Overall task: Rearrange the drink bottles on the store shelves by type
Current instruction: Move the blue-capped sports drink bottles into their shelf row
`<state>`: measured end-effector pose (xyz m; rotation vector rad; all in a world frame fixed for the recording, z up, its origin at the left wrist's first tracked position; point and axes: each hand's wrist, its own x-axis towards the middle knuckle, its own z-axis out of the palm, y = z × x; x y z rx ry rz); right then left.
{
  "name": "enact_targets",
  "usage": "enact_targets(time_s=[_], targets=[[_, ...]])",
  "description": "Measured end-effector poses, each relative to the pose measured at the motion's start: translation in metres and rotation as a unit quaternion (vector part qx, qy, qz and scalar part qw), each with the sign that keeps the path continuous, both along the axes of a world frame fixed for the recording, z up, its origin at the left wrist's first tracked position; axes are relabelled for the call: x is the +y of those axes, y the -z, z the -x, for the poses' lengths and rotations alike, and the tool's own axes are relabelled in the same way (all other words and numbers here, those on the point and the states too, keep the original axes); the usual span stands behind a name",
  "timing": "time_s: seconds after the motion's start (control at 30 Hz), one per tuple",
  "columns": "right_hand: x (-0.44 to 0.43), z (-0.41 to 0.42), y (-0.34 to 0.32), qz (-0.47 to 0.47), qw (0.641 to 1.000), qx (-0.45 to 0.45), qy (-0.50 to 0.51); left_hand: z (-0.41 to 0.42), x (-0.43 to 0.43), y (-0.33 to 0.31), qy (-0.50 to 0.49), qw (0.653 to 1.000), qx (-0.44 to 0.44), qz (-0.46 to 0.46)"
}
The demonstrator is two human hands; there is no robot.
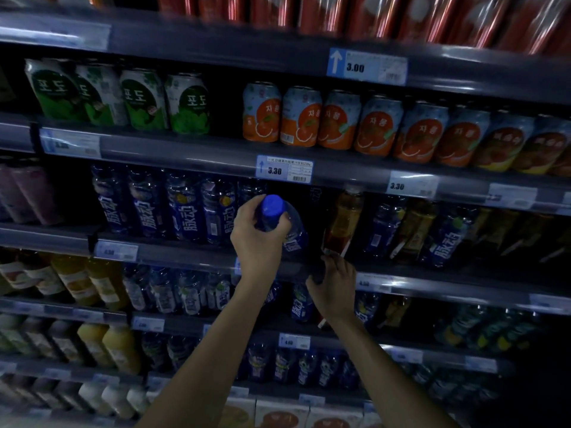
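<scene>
The left hand (258,239) is wrapped around the shoulder of a clear plastic bottle (285,225) with a round blue cap and glossy blue label, tilted at the shelf edge (191,257). Just right of it and lower, the right hand (335,285) curls on something dark; what it is cannot be told. Beyond that hand stands a smooth amber bottle (344,223).

Shelf price tags (284,170) read 3.00 and 3.30; green cans (188,103) say 포도, blue bottles (190,208) 脉动.
</scene>
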<state>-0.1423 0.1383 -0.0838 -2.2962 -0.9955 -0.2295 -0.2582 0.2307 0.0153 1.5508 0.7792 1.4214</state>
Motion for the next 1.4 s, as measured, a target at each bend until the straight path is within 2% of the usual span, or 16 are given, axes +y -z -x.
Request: enact_targets(time_s=[0.13,0.33,0.6,1.0,1.4], targets=[[-0.001,0.0,0.001,0.005,1.0,-0.006,-0.005,-0.005,0.004,0.001,0.044,0.998,-0.031,0.041],[-0.002,0.0,0.003,-0.013,1.0,-0.017,-0.009,-0.016,0.005,0.007,0.033,0.998,-0.025,0.047],[-0.002,-0.002,0.005,-0.009,1.0,-0.02,-0.02,-0.038,0.011,0.015,0.07,0.995,-0.025,0.071],[-0.003,-0.006,0.007,0.013,0.999,-0.038,-0.028,-0.063,0.02,0.028,0.09,0.996,0.007,0.018],[-0.002,-0.008,0.011,-0.021,0.998,-0.055,-0.034,-0.076,0.04,0.033,0.077,0.993,0.082,0.046]])
